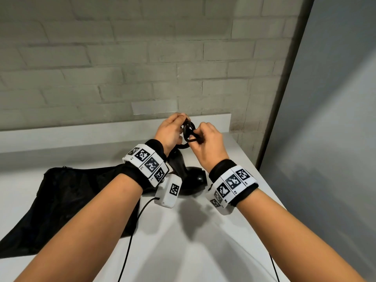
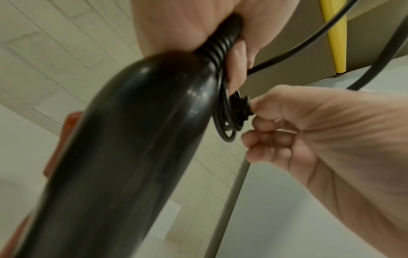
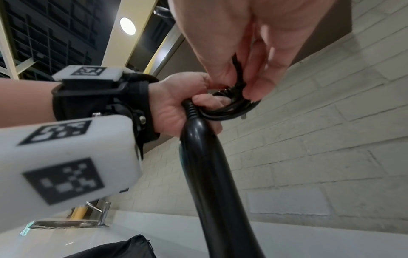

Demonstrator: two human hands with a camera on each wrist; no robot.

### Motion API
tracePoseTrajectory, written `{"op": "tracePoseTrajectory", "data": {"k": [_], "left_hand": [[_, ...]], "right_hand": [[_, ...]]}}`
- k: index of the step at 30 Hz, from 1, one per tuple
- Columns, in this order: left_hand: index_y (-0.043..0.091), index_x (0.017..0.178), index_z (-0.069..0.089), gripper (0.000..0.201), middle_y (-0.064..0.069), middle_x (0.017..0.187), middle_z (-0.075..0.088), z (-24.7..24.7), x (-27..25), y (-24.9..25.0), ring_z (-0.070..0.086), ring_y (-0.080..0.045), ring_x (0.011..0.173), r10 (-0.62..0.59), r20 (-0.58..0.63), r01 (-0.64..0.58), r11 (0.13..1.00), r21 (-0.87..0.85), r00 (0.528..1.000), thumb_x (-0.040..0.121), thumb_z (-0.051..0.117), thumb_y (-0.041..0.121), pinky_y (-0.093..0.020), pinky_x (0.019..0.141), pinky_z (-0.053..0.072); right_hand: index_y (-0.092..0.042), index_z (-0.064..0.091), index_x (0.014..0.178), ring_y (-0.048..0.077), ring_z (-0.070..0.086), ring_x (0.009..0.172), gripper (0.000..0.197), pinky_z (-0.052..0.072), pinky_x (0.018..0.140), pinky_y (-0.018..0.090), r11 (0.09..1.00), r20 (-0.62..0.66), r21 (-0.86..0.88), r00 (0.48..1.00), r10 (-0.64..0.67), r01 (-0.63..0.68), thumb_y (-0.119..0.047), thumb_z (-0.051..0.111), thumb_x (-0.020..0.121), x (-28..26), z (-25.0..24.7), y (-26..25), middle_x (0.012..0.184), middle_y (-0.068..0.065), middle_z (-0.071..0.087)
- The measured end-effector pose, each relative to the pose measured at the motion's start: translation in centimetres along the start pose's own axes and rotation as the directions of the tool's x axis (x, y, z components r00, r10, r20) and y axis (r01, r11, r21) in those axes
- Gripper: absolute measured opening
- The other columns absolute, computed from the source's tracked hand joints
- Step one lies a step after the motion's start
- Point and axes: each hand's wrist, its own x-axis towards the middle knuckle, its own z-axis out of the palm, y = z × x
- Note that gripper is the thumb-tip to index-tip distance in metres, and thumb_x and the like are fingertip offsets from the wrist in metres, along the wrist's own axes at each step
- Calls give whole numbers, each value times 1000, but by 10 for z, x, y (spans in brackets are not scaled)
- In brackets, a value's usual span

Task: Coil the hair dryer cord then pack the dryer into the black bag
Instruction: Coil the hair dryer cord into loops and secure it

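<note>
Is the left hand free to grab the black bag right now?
Probably not yet. The left hand grips the coiled cord at the hair dryer handle's top, so it's busy. The black bag lies flat just below it, unblocked.

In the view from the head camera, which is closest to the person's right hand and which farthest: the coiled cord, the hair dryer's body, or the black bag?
1. Coiled cord: pinched by the right hand, between both hands.
2. Hair dryer: on the counter, just below the hands.
3. Black bag: flat on the counter, far left.
</note>
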Motion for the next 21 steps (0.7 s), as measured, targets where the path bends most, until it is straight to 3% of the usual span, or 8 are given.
{"op": "tracePoseTrajectory", "data": {"k": [3,7,9,13,16,18,19,21], "left_hand": [[18,79,56,25,2,76,53,-1,0,-2,42,-16,70,12,-12,-12,999,30,1000,91,46,-1,-22,58,32],[22,78,52,29,3,73,48,-1,-6,6,50,-7,55,-17,7,16,994,105,1000,94,40,1,-16,44,37],[22,77,51,27,4,71,49,1,-9,9,52,1,42,-48,44,45,997,69,998,96,40,7,-11,38,39],[16,77,53,25,13,39,43,1,-9,9,31,-1,30,-105,91,106,994,-13,990,97,41,22,-11,32,17],[16,78,53,22,14,35,37,2,-10,7,28,-1,30,-104,74,106,994,-26,992,97,42,21,-13,33,17],[16,76,54,23,13,40,41,3,-11,8,32,-1,35,-99,56,101,994,-33,993,96,44,23,-14,36,22],[16,75,53,24,12,42,44,2,-11,8,36,-2,37,-102,46,104,994,-37,994,96,44,24,-15,37,25],[17,73,51,27,8,46,45,1,-10,10,38,-4,38,-126,34,127,991,-36,991,96,44,28,-13,35,28]], "right_hand": [[-17,42,73,13,39,61,22,33,57,11,996,52,-77,998,41,-37,-7,61,79,4,2,-3,77,3,45],[-6,49,87,19,46,73,13,42,68,30,985,90,-120,987,134,-122,-11,59,81,12,4,-9,84,7,49],[-7,44,90,20,47,76,16,43,68,31,982,118,-105,979,169,-157,-10,58,82,14,5,-10,87,9,48],[0,40,110,26,49,95,37,42,79,27,967,100,-108,965,243,-232,-10,59,80,21,9,1,108,15,46],[7,37,128,13,57,82,50,50,69,17,778,276,391,870,409,-491,-17,52,87,23,17,-1,96,3,55],[7,40,128,7,55,70,51,50,62,16,661,303,545,857,417,-515,-20,49,86,25,20,2,81,-4,54],[6,42,126,10,55,71,49,49,64,19,668,328,523,848,416,-530,-20,49,86,25,18,1,80,-3,55],[-4,51,113,20,56,79,28,47,70,25,858,368,266,869,331,-440,-14,50,86,22,9,2,82,0,57]]}}
